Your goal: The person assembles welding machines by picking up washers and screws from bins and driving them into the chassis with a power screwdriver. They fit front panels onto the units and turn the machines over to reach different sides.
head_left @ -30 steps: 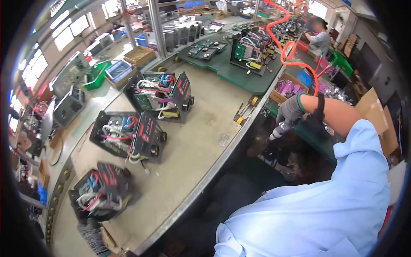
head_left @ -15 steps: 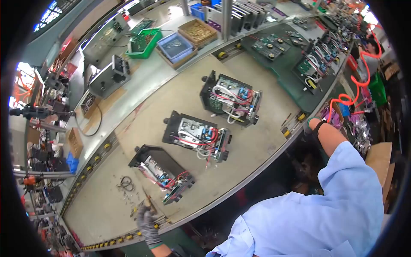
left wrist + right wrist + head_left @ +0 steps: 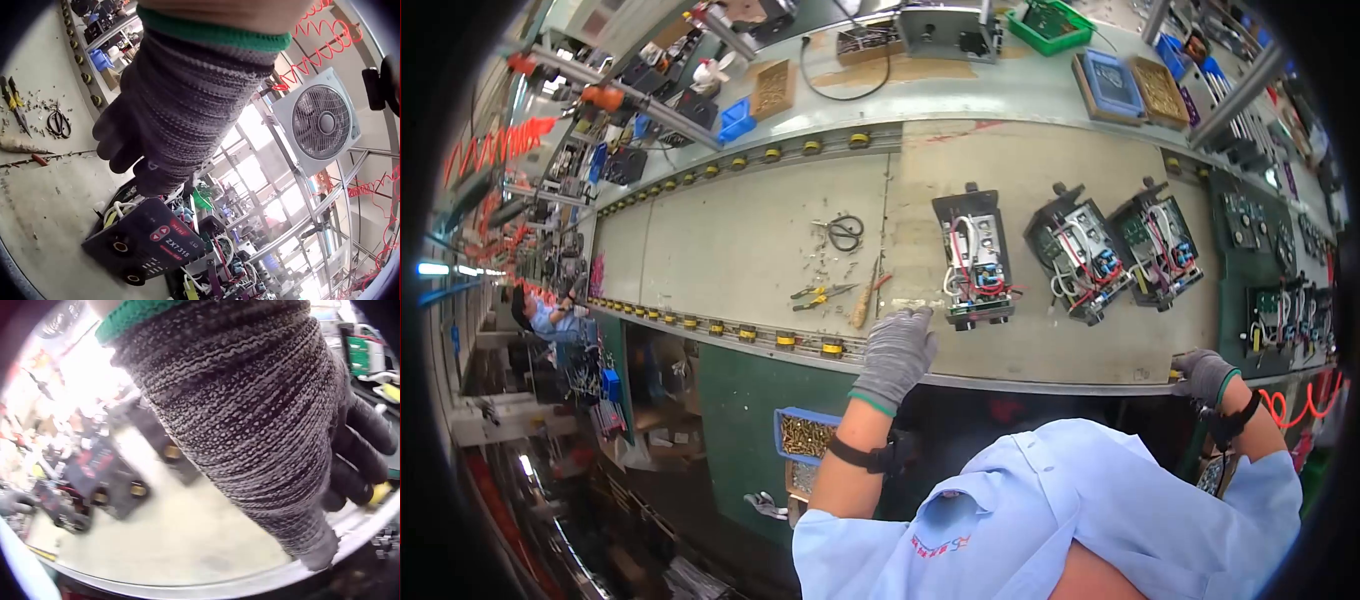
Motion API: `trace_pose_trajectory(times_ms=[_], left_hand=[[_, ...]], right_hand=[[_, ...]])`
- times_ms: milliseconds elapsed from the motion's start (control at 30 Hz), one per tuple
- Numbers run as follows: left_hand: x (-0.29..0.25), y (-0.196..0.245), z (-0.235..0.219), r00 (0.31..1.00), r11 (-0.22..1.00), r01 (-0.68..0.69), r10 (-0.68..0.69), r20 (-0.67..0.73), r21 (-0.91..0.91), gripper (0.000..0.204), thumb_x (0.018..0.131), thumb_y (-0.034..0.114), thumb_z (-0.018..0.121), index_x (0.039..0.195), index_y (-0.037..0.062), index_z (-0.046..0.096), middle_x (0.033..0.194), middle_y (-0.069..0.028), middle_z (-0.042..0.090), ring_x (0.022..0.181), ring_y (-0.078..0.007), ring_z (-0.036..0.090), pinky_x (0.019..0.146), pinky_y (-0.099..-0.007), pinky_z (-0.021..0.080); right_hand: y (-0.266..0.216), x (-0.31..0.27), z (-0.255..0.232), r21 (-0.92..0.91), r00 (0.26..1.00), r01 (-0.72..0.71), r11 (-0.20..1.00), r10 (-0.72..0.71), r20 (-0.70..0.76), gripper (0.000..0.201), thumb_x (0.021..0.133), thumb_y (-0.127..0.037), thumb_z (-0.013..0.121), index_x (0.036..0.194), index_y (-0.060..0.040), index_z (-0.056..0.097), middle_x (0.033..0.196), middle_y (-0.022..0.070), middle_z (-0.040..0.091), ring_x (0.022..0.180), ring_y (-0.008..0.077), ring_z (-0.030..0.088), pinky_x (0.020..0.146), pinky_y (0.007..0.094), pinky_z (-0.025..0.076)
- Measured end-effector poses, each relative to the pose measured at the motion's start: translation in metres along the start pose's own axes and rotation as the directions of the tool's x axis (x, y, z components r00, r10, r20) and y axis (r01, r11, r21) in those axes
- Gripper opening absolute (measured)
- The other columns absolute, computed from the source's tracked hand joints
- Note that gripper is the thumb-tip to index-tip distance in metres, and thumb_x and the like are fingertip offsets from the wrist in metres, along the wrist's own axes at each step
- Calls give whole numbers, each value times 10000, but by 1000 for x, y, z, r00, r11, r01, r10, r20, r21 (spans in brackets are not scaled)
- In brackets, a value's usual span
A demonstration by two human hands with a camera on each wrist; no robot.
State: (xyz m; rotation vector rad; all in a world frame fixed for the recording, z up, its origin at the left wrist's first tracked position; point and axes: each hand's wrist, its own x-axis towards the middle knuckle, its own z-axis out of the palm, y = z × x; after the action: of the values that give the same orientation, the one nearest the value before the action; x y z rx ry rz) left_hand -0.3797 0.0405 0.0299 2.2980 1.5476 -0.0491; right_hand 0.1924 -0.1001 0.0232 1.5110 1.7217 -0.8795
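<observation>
Three opened, box-shaped electrical units with exposed wiring stand on the bench in the head view: the left unit (image 3: 978, 255), the middle unit (image 3: 1082, 255) and the right unit (image 3: 1157, 245). My gloved left hand (image 3: 897, 352) is at the bench's front side, just left of the left unit, with its fingers loosely bent and nothing visible in them. In the left wrist view, the hand overlaps the unit's dark front panel (image 3: 148, 244), marked ZX7315. My gloved right hand (image 3: 250, 419) is at the bench's front edge, fingers relaxed, with no held thing showing.
Cutters (image 3: 824, 296), a wooden-handled tool (image 3: 863, 304), a black looped item (image 3: 845, 233) and scattered small parts lie left of the units. A roller track (image 3: 750, 333) lines the front edge. Below it is a blue tray of screws (image 3: 805, 435). A green mat (image 3: 1250, 270) lies at right.
The head view has swung left. My left hand has come away from beneath a unit to the bench's front side. The right hand, which held a driver tool, now shows none at the edge.
</observation>
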Motion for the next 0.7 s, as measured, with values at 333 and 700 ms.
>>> trace_pose_trajectory(times_ms=[333,700], left_hand=[[11,-32,-20,989,989,-120,111,102,86,291,952,278,622,1150,74,685,1018,-151,724,1028,-316,717,843,-465,583],[51,-53,-63,965,929,-216,156,212,299,298,921,196,664,1200,106,719,1168,-98,755,1090,-275,729,943,-430,565]], right_hand=[[-370,28,-297,-330,319,749,575,-749,-581,286,920,-262,690,1130,-67,704,962,159,714,908,369,697,809,463,562],[-596,42,-276,689,727,645,330,-543,-421,388,1048,-291,630,1321,-15,641,1155,95,747,1091,174,713,1014,312,535]])
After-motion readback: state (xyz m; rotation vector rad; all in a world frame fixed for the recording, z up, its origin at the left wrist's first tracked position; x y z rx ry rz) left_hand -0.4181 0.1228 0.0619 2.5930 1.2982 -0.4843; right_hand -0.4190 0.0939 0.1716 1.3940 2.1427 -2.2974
